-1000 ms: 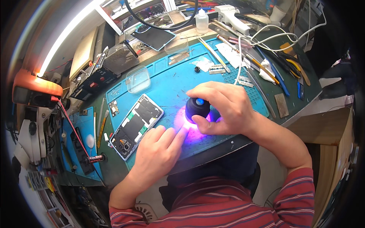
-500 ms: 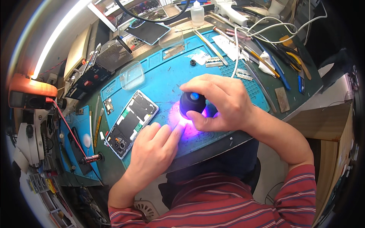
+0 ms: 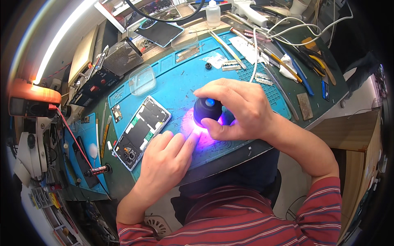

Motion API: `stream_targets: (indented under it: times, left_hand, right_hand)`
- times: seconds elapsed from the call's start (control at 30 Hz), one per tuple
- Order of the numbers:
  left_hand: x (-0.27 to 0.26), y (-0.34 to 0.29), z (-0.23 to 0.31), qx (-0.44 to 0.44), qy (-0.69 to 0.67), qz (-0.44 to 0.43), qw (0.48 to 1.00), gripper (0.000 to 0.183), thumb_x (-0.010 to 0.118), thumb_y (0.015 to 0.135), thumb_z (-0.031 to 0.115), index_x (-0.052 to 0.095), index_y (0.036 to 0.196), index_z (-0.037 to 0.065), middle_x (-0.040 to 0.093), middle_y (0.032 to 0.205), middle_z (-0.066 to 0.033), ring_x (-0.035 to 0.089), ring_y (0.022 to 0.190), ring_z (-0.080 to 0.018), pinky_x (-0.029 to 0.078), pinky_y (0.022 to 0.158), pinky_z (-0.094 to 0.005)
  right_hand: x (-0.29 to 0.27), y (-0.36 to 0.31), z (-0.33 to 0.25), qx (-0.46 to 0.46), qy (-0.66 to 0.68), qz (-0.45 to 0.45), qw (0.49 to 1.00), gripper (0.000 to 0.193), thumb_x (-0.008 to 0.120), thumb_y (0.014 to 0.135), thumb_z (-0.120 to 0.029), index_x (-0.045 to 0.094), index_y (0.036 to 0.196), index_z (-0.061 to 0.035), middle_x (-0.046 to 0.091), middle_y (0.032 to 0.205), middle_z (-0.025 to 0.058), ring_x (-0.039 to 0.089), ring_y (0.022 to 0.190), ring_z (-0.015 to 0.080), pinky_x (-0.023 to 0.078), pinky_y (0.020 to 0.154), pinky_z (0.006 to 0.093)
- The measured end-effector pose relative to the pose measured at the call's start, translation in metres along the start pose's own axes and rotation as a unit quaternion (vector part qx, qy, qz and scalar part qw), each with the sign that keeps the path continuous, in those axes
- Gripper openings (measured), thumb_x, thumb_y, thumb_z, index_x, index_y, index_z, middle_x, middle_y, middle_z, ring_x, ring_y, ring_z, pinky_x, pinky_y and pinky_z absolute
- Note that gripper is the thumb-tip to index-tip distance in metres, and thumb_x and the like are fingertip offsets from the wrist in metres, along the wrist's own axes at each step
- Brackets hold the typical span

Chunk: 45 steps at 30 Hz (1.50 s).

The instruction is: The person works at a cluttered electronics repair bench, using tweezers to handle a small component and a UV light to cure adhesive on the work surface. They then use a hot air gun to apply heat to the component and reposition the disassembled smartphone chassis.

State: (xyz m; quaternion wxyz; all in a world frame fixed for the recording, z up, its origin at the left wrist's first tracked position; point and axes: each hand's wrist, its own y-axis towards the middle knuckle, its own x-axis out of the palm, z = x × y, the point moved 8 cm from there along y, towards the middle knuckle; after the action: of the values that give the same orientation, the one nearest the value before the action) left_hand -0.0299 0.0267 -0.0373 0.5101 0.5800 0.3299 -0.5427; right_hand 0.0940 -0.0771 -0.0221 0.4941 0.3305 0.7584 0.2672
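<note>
- The person's right hand (image 3: 246, 112) has thumb and fingers clamped around a black lamp (image 3: 204, 112), low over the blue mat (image 3: 176, 84).
- The left hand (image 3: 164, 160) points its index finger into the lamp's purple glow (image 3: 210, 141); glare hides whether it grips anything.
- An opened phone (image 3: 139, 135) lies just beyond that hand.
- Farther off sits a clear box (image 3: 143, 82).

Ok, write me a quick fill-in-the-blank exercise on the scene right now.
The right hand grips a lit lamp whose body is ____.
The left hand extends its ____ finger toward the lamp.
The opened phone lies on the person's ____ side of the lamp.
The mat under the lamp is ____.

Missing words: black; index; left; blue.
</note>
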Motion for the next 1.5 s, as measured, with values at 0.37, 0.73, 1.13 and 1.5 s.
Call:
stream_targets:
  times: [0.37, 0.73, 1.13, 1.5]
  left_hand:
    - [0.0016, -0.0009, -0.0005, 0.014, 0.017, 0.012, 1.0, 0.04, 0.074, 0.081, 0.005, 0.073, 0.122, 0.006, 0.047, 0.08, -0.0028, 0.052, 0.073, -0.0206, 0.045, 0.065, -0.0364]
    - [0.0012, -0.0004, -0.0004, 0.013, 0.015, 0.012, 1.0, 0.04, 0.073, 0.081, 0.005, 0.073, 0.121, 0.006, 0.048, 0.08, -0.0029, 0.052, 0.073, -0.0209, 0.045, 0.065, -0.0367]
    - [0.0018, -0.001, -0.0007, 0.013, 0.017, 0.006, 1.0, 0.039, 0.075, 0.082, 0.007, 0.073, 0.121, 0.006, 0.048, 0.082, -0.0037, 0.053, 0.075, -0.0211, 0.046, 0.066, -0.0364]
    - [0.0024, -0.0042, -0.0011, 0.011, 0.013, 0.017, 1.0, 0.042, 0.072, 0.083, 0.008, 0.073, 0.124, 0.004, 0.047, 0.082, -0.004, 0.052, 0.075, -0.021, 0.045, 0.066, -0.036]
  right_hand:
    - [0.0004, -0.0005, 0.0001, -0.002, -0.003, 0.0, 1.0, 0.045, 0.084, 0.085, -0.024, 0.068, 0.121, 0.0002, 0.076, 0.106, 0.0138, 0.076, 0.088, 0.0299, 0.064, 0.074, 0.0366]
    - [0.0003, -0.0003, -0.0003, -0.004, -0.002, 0.001, 1.0, 0.046, 0.084, 0.085, -0.023, 0.068, 0.121, 0.0006, 0.076, 0.106, 0.0142, 0.077, 0.088, 0.03, 0.064, 0.075, 0.0367]
    - [0.0021, -0.0004, -0.0016, -0.01, 0.012, -0.009, 1.0, 0.045, 0.085, 0.084, -0.023, 0.069, 0.12, -0.0018, 0.076, 0.103, 0.014, 0.077, 0.086, 0.0301, 0.064, 0.072, 0.0361]
    - [0.0042, 0.0009, -0.0017, -0.004, -0.008, -0.024, 1.0, 0.045, 0.084, 0.081, -0.02, 0.069, 0.12, -0.0027, 0.076, 0.102, 0.0145, 0.076, 0.083, 0.0295, 0.063, 0.071, 0.0356]
